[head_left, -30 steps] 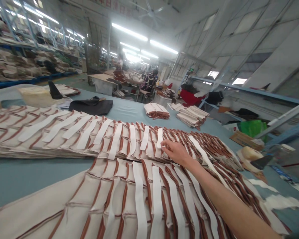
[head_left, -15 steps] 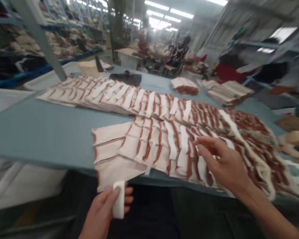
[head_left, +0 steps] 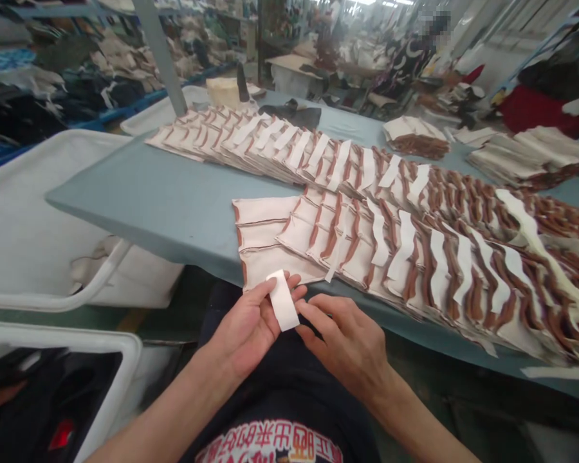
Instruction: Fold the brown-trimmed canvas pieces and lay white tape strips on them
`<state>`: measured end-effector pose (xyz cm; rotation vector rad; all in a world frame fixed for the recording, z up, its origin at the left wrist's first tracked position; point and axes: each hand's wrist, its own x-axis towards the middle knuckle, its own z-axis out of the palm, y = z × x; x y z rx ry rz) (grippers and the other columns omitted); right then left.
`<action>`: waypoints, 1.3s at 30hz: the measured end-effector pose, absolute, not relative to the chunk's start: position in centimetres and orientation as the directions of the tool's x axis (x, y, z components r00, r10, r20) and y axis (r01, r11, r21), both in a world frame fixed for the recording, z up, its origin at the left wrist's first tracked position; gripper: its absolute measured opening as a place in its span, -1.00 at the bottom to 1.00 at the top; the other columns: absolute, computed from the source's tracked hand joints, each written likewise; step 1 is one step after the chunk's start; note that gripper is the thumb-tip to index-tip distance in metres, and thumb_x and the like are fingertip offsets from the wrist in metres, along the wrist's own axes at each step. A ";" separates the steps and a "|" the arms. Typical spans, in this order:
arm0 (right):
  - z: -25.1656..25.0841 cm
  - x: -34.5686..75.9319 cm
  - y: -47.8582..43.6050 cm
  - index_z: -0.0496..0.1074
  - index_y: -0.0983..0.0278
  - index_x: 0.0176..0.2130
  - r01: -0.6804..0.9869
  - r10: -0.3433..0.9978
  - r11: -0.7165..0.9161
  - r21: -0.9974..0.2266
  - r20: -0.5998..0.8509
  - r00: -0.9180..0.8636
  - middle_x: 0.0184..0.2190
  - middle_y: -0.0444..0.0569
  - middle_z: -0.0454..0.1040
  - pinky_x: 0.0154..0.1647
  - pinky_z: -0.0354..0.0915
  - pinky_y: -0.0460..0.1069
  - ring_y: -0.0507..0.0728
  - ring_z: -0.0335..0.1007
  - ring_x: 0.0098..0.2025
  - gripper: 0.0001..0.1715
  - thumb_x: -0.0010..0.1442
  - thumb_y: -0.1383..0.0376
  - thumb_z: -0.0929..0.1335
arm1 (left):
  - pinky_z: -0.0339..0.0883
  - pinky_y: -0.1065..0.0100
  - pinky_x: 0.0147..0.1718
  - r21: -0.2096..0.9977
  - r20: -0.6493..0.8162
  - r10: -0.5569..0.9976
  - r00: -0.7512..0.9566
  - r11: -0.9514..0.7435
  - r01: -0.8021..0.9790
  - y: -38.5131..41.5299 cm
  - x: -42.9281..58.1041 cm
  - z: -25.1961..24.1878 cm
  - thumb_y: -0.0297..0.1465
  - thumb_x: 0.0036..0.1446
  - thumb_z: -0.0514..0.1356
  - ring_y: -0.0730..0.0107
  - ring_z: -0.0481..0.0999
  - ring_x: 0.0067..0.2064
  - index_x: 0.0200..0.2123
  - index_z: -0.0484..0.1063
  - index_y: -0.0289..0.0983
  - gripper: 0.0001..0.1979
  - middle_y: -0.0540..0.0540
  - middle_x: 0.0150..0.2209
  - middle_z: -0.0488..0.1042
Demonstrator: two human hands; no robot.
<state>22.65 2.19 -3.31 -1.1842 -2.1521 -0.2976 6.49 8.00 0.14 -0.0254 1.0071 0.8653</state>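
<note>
My left hand is closed on a small white strip, perhaps a thin stack, with the thumb on top and the fingers behind. Thumb and index finger of my right hand meet at the strip's lower right corner in a pinch. Just beyond my hands, a row of overlapping cream fabric pieces with brown edges lies along the table's near edge. Several white strips rest across that row. Behind it runs a second row of cream pieces, also with white strips laid over it.
The blue-green table reaches away to the right. White plastic bins stand at the left, one with dark cloth inside. Folded fabric stacks and a dark cloth lie farther back. A person is in the background.
My right hand has moved left from above the fabric row to the white strip in my left hand. The view has turned left and down, showing more bins.
</note>
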 end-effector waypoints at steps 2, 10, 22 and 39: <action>-3.5 22.4 2.1 0.43 0.23 0.02 0.806 0.657 0.585 -0.088 0.633 -0.408 -0.24 -0.01 0.63 -0.24 0.41 0.01 0.12 0.53 -0.29 -0.72 0.33 0.44 0.42 | 0.66 0.32 -0.28 0.343 -0.747 0.616 0.250 0.678 -0.650 7.7 6.6 0.3 -0.59 0.42 0.03 0.21 0.73 -0.25 -0.17 0.55 -0.46 -0.73 -0.28 -0.19 0.69; -3.0 21.9 1.4 0.49 0.22 -0.25 0.768 0.670 0.625 -0.141 0.602 -0.435 -0.40 -0.06 0.60 -0.35 0.30 0.01 0.08 0.44 -0.43 -0.87 0.39 0.41 0.38 | 0.65 0.33 -0.22 0.320 -0.722 0.622 0.304 0.689 -0.650 6.7 6.7 0.1 -0.58 0.42 0.04 0.21 0.73 -0.21 -0.15 0.57 -0.47 -0.72 -0.30 -0.17 0.70; -4.1 21.0 0.1 0.48 0.27 -0.39 0.459 0.993 0.057 -0.887 0.096 0.062 -0.53 -0.16 0.44 -0.46 0.23 -0.09 0.00 0.30 -0.53 -0.76 0.32 0.29 0.35 | 0.62 0.38 -0.27 0.346 -0.699 0.620 0.358 0.730 -0.589 6.5 7.0 -1.3 -0.56 0.40 0.04 0.29 0.72 -0.29 -0.22 0.61 -0.45 -0.68 -0.24 -0.26 0.72; -4.2 21.0 1.6 0.47 0.25 -0.39 0.478 0.989 0.004 -0.878 0.073 0.125 -0.54 -0.18 0.43 -0.45 0.22 -0.09 0.00 0.27 -0.52 -0.81 0.26 0.25 0.37 | 0.40 0.38 0.00 0.661 -0.315 0.747 0.585 0.615 -0.430 6.4 5.8 -2.9 -0.40 -0.07 0.46 0.24 0.58 -0.05 0.04 0.62 -0.33 -0.47 -0.17 -0.08 0.67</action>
